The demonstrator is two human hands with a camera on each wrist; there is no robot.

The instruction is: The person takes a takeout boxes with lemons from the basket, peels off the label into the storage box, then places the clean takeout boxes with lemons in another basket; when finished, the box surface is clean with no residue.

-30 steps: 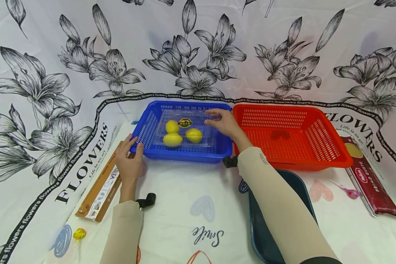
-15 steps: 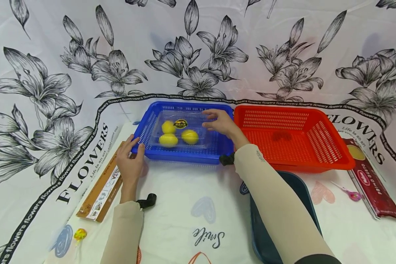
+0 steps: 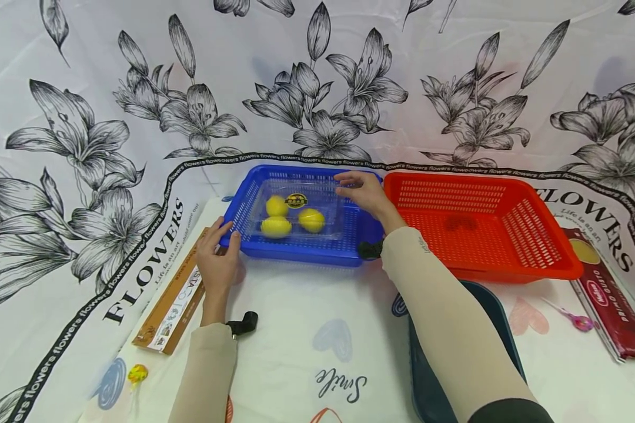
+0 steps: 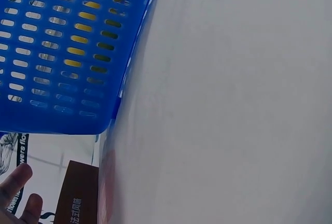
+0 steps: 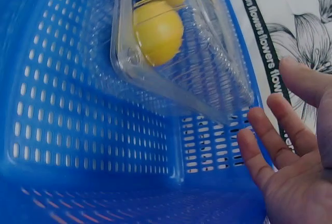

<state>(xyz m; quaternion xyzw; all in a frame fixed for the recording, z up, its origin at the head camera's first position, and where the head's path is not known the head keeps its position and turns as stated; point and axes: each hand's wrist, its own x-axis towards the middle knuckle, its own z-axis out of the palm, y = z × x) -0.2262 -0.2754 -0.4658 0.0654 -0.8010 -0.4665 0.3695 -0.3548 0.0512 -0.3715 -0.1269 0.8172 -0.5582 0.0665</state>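
A clear plastic clamshell box (image 3: 329, 226) with a black and gold label lies in the blue basket (image 3: 296, 252). Through its lid I see three yellow lemons (image 3: 311, 220). My right hand (image 3: 367, 192) hovers over the basket's right end, fingers spread towards the box. In the right wrist view the fingertips (image 5: 249, 137) stand just apart from the box's end. At the basket's left rim is my left hand (image 3: 218, 258), thumb and fingers apart; whether it touches the rim, I cannot tell. The left wrist view shows two fingertips (image 4: 21, 175) below the basket wall.
A red basket (image 3: 455, 258) stands right of the blue one, with a dark tray (image 3: 428, 358) under my right forearm. A brown pasta box (image 3: 171, 294) and a lollipop (image 3: 137, 373) lie left; a pink lollipop (image 3: 581, 322) and a maroon packet (image 3: 611, 299) lie right.
The box with the lemons first slid a little left within the basket, and now sits slightly back rightward. The view has shifted a bit. Both hands stay about where they were.
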